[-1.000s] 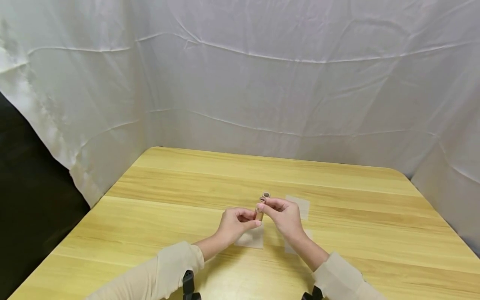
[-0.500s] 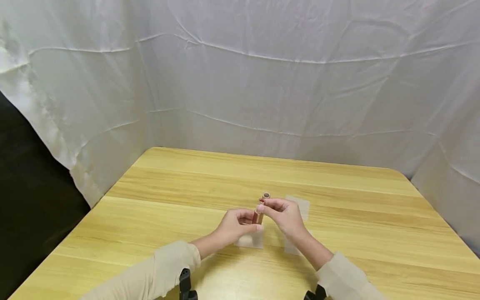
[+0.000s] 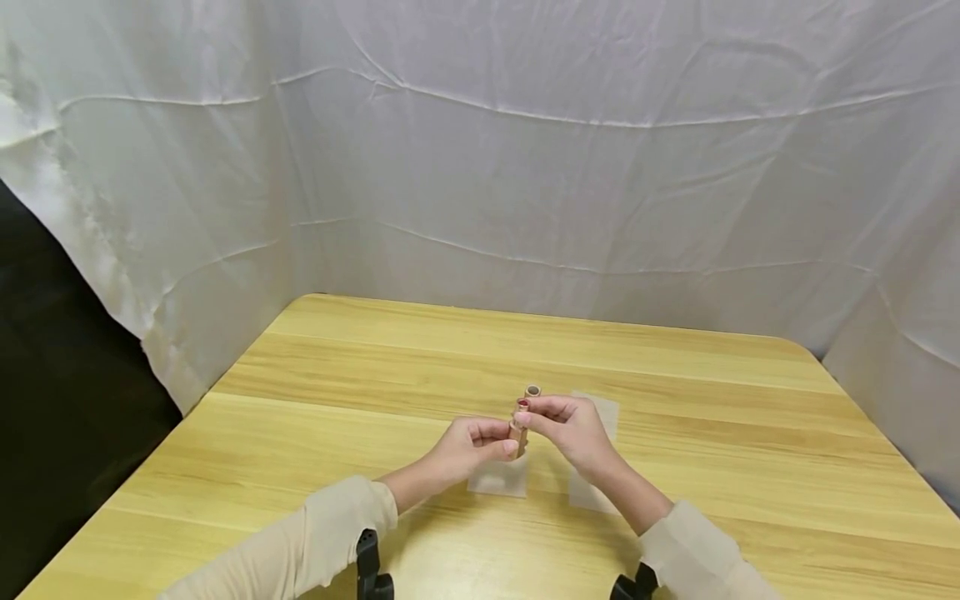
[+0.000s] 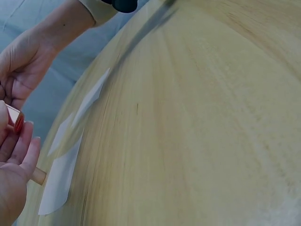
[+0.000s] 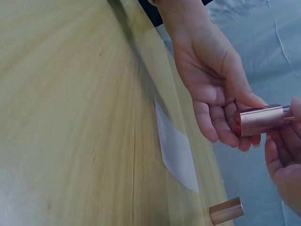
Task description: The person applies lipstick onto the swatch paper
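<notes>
A rose-gold lipstick (image 3: 517, 437) stands near upright between the two hands, its cap off and a bit of red showing at the top. My left hand (image 3: 468, 450) holds the base between thumb and fingers. With thumb and fingertips, my right hand (image 3: 573, 433) pinches the upper part, close by the red tip. In the right wrist view the tube (image 5: 259, 120) shows a shiny red end face, with the left hand (image 5: 211, 80) round that end. The loose cap (image 5: 227, 211) stands on the table just beyond the hands, its hollow end up in the head view.
White paper squares lie on the wooden table (image 3: 337, 358): one square (image 3: 501, 478) under the left hand, another (image 3: 588, 493) beneath the right forearm, a third (image 3: 603, 412) behind the right hand. Pale cloth (image 3: 480, 167) hangs round the table's back and sides.
The red tip has come into sight at the top of the lipstick. My left hand has shifted its fingers on the base, which sits slightly lower. The cap has stayed put.
</notes>
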Tool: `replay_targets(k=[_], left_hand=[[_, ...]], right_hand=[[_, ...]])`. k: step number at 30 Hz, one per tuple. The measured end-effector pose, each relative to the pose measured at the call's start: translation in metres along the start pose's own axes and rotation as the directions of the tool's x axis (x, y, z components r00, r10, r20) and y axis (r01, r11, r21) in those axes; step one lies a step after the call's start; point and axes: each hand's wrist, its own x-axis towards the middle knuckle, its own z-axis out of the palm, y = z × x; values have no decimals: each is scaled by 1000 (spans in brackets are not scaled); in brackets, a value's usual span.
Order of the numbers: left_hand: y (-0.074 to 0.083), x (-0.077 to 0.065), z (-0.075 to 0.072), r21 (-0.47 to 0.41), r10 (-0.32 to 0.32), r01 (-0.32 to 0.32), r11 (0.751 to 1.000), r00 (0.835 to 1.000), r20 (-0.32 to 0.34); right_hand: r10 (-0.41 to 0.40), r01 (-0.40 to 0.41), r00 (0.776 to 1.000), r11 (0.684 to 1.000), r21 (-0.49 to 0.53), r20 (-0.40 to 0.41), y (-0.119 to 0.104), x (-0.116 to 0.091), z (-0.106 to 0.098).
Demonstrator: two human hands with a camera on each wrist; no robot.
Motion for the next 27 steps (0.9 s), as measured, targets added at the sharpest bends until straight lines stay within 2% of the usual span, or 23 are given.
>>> replay_targets(k=[4,12,20,27], left_hand=[[0,0,0,7,-4,4,1000,1000,1],[-3,1,0,44,0,1,999,1000,-14],[-5,3,7,63,-36,43,997,994,-104],[-5,3,12,116,-47,68,991,983,-180]], right_hand=[[-3,3,1000,1000,7,17,1,0,-2],[6,-6,1000,1000,7,1,4,2,0],[7,-7,1000,1000,-4,-29,5,1,-1],[45,-47,996,999,-23,-79,9,1,2]])
